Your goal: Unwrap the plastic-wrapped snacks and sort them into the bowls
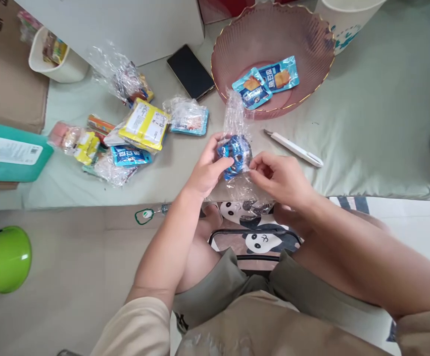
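My left hand (211, 168) is closed around a blue snack packet (236, 154) wrapped in clear plastic, its thumb across the front. Fingertips of my right hand (277, 175) pinch the wrapping at the packet's right edge. Loose clear film (235, 113) sticks up above the packet, and more hangs below it over the table's front edge. Beyond my hands stands a pink ribbed bowl (274, 34) with a gold rim. Two light-blue snack packets (252, 89) lie in it. A white utility knife (294, 148) rests on the cloth to the right of the packet.
Left of my hands is a pile of wrapped snacks, with a yellow packet (146, 123) on top. Behind it lie a black phone (191, 71) and a white cup (61, 69) holding snacks. A paper bucket (348, 20) stands at the back right; a green bin (5, 262) is on the floor.
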Demonstrator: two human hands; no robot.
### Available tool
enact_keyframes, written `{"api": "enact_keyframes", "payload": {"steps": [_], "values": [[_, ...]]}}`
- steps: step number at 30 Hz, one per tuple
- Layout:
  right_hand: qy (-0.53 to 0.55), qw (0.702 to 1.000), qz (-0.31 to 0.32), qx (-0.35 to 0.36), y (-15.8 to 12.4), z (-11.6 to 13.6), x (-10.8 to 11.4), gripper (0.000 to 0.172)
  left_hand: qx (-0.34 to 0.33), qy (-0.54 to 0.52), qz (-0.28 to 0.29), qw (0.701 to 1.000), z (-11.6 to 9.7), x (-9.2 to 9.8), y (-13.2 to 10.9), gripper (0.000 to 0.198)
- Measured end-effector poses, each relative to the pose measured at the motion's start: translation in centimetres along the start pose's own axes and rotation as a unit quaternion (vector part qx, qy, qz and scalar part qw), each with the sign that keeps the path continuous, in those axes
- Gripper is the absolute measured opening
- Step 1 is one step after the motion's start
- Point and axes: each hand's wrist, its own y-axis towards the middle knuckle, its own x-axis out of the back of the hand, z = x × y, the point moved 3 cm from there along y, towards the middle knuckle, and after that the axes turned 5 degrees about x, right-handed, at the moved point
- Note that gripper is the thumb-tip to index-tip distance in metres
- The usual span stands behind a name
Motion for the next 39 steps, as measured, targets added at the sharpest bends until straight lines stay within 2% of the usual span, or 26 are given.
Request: {"api": "enact_keyframes", "payload": {"steps": [1,5,10,12,14,16,17,19,22,26,29,31,34,36,39], "values": [[0.001,1.0,-0.005,-0.008,0.1,0.1,0.0,0.003,-0.005,0.003,-0.009,1.0,-0.1,0.0,0.0,0.053],[0.025,0.999,-0.032,-0.01,0.3,0.3,0.5,0.005,-0.012,0.01,-0.039,0.999,-0.2,0.4,-0.2,0.055],[0.084,0.996,-0.011,-0.002,-0.3,0.1,-0.2,0.005,-0.035,0.011,-0.05,0.998,0.1,0.8,-0.1,0.061],[0.111,0.994,-0.016,-0.003,-0.5,0.4,-0.5,0.009,-0.072,0.022,-0.064,0.995,-0.1,1.1,0.0,0.057],[0.111,0.993,-0.049,0.007,-0.5,1.1,-0.6,0.013,-0.148,0.036,-0.119,0.981,-0.7,1.6,-0.2,0.043],[0.068,0.993,-0.093,0.03,-0.2,2.0,-0.5,0.011,-0.214,0.06,-0.171,0.96,-1.4,2.2,-0.7,0.025],[0.034,0.992,-0.108,0.046,-0.1,2.5,-0.5,0.008,-0.222,0.077,-0.174,0.956,-1.6,2.3,-1.0,0.022],[-0.038,0.99,-0.109,0.077,0.2,3.2,-1.0,0.003,-0.189,0.112,-0.131,0.967,-1.7,2.0,-1.4,0.03],[-0.131,0.982,-0.041,0.133,0.4,3.7,-2.5,0.011,-0.105,0.142,-0.058,0.983,-1.1,1.3,-1.9,0.033],[-0.2,0.948,0.072,0.237,-0.4,4.2,-4.3,0.029,-0.029,0.141,-0.065,0.988,-0.4,1.5,-2.2,0.033],[-0.176,0.948,0.109,0.241,-1.0,4.3,-4.3,0.028,-0.022,0.154,-0.064,0.986,-0.2,2.1,-2.2,0.034],[-0.147,0.965,0.077,0.202,-1.0,4.1,-3.4,0.023,-0.033,0.143,-0.051,0.988,-0.3,2.5,-2.3,0.034],[-0.156,0.978,-0.019,0.14,-0.5,3.2,-1.8,0.017,-0.054,0.116,-0.049,0.991,-0.4,3.0,-2.3,0.038],[-0.18,0.975,-0.056,0.116,0.1,2.4,-1.1,0.013,-0.074,0.107,-0.077,0.989,-0.5,3.5,-2.3,0.038],[-0.191,0.972,-0.056,0.128,0.9,1.4,-1.3,0.015,-0.094,0.088,-0.141,0.982,-0.5,4.4,-2.5,0.039]]}}
